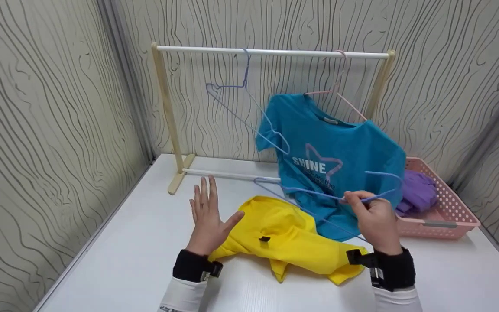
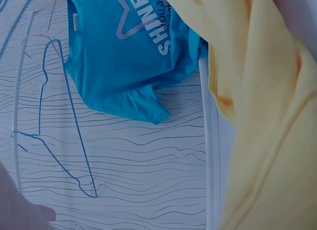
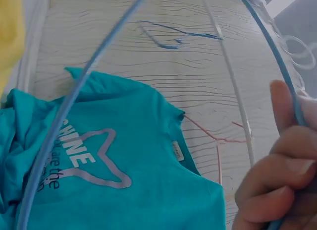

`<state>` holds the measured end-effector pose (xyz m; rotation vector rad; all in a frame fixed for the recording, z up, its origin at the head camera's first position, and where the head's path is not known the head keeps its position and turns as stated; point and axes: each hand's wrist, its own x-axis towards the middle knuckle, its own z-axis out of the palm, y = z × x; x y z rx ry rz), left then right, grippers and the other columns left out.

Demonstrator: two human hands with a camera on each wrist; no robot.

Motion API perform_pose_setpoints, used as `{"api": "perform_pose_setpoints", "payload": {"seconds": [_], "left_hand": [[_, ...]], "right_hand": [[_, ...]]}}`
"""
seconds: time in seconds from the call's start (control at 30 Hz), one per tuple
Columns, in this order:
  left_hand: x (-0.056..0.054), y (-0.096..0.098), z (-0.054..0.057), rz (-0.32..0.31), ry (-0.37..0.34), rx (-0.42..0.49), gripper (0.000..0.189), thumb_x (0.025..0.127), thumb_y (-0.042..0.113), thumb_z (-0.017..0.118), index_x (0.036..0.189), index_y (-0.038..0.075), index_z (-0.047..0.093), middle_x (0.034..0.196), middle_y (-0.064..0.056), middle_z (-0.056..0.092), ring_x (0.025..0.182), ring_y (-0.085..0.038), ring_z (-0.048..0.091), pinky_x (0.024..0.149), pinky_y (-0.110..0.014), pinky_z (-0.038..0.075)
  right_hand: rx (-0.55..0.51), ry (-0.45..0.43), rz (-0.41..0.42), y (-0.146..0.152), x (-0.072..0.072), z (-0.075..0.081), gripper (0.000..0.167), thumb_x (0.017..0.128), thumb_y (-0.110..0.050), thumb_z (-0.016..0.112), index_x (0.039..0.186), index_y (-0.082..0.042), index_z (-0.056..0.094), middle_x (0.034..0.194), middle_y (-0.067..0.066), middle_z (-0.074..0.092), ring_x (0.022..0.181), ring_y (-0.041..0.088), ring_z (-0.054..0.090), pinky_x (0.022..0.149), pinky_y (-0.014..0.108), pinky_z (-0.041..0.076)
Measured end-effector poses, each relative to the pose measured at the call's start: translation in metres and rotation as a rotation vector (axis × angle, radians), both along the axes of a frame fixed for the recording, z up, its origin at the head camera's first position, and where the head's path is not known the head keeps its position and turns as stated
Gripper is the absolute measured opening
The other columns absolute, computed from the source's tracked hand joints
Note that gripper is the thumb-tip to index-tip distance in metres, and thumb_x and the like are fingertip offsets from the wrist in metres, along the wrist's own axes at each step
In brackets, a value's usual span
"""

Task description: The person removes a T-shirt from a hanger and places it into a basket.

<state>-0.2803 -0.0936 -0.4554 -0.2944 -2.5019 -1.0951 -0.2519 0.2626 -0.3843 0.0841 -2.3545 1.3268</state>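
Remotely, I see a pink basket (image 1: 418, 228) at the right of the bench (image 1: 115, 260), with a bundled purple cloth (image 1: 418, 190) inside. My right hand (image 1: 377, 221) grips a blue hanger (image 3: 116, 31) near its hook, holding it level over a yellow garment (image 1: 293, 245) that lies rumpled on the bench, in front of a hanging teal shirt (image 1: 297, 121). My left hand (image 1: 210, 225) is released, fingers spread upward, near the yellow garment's left edge
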Motion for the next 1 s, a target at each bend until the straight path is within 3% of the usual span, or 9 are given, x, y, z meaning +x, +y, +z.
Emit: {"api": "perform_pose_setpoints", "payload": {"seconds": [0.1,0.27,0.37,0.43,0.5,0.57,0.67,0.83,1.0], "left_hand": [[0.003,0.005,0.001,-0.038,0.003,0.001,0.114,0.090,0.065,0.066,0.166,0.018,-0.005,0.175,-0.014,-0.008,0.160,-0.043,-0.008,0.122,-0.071,-0.008],[0.007,0.013,0.004,-0.111,0.030,-0.041,0.107,0.090,0.058,0.071,0.167,0.018,0.008,0.174,-0.012,0.015,0.159,-0.046,0.009,0.121,-0.075,-0.003],[0.010,0.016,0.005,-0.166,0.052,-0.081,0.094,0.090,0.057,0.072,0.164,0.021,0.028,0.160,-0.010,0.047,0.149,-0.040,0.040,0.123,-0.071,0.015],[0.011,0.018,0.005,-0.211,0.053,-0.088,0.079,0.090,0.055,0.072,0.157,0.021,0.045,0.140,-0.006,0.067,0.128,-0.031,0.062,0.118,-0.062,0.036],[0.011,0.019,0.005,-0.256,0.028,-0.084,0.063,0.091,0.053,0.070,0.144,0.021,0.062,0.121,-0.002,0.076,0.104,-0.019,0.071,0.104,-0.046,0.053],[0.011,0.020,0.004,-0.290,0.002,-0.074,0.048,0.093,0.052,0.069,0.127,0.019,0.075,0.102,0.002,0.078,0.083,-0.009,0.067,0.084,-0.031,0.058],[0.011,0.021,0.003,-0.308,0.003,-0.076,0.039,0.095,0.051,0.066,0.102,0.017,0.083,0.083,0.007,0.073,0.068,-0.001,0.055,0.067,-0.019,0.050],[0.010,0.020,0.002,-0.313,0.071,-0.092,0.037,0.096,0.048,0.064,0.086,0.016,0.080,0.067,0.008,0.060,0.060,0.000,0.046,0.059,-0.016,0.041],[0.009,0.013,0.003,-0.309,0.105,-0.085,0.036,0.096,0.045,0.065,0.085,0.014,0.081,0.066,0.005,0.067,0.059,0.002,0.049,0.059,-0.016,0.044]], "right_hand": [[0.114,-0.025,0.055,-0.013,-0.002,-0.003,0.028,0.106,-0.027,0.058,0.104,-0.005,0.076,0.100,0.009,0.077,0.085,0.014,0.060,0.066,0.017,0.047],[0.184,-0.089,0.143,-0.034,-0.002,-0.007,0.022,0.105,-0.022,0.061,0.104,-0.006,0.076,0.097,0.010,0.078,0.074,0.016,0.059,0.064,0.015,0.045],[0.186,-0.151,0.188,-0.046,-0.001,-0.009,0.021,0.104,-0.023,0.062,0.104,-0.007,0.076,0.076,0.005,0.067,0.061,0.014,0.047,0.057,0.018,0.037],[0.180,-0.186,0.214,-0.052,-0.001,-0.009,0.021,0.104,-0.024,0.062,0.104,-0.008,0.077,0.067,0.002,0.053,0.056,0.015,0.039,0.054,0.021,0.032],[0.175,-0.197,0.234,-0.057,0.000,-0.010,0.021,0.103,-0.023,0.063,0.103,-0.008,0.077,0.067,0.000,0.051,0.059,0.013,0.042,0.056,0.021,0.034],[0.168,-0.193,0.246,-0.060,0.000,-0.011,0.020,0.103,-0.022,0.063,0.103,-0.008,0.076,0.074,-0.001,0.062,0.064,0.014,0.046,0.058,0.021,0.037],[0.165,-0.172,0.249,-0.064,0.001,-0.012,0.018,0.103,-0.020,0.063,0.101,-0.008,0.076,0.085,0.001,0.071,0.070,0.015,0.049,0.061,0.021,0.040],[0.153,-0.163,0.258,-0.063,0.001,-0.012,0.017,0.102,-0.021,0.064,0.102,-0.008,0.076,0.079,0.001,0.065,0.069,0.014,0.049,0.059,0.020,0.038],[0.152,-0.137,0.273,-0.054,0.002,-0.009,0.019,0.100,-0.025,0.067,0.109,-0.009,0.075,0.083,0.002,0.068,0.077,0.014,0.059,0.069,0.021,0.050]]}}
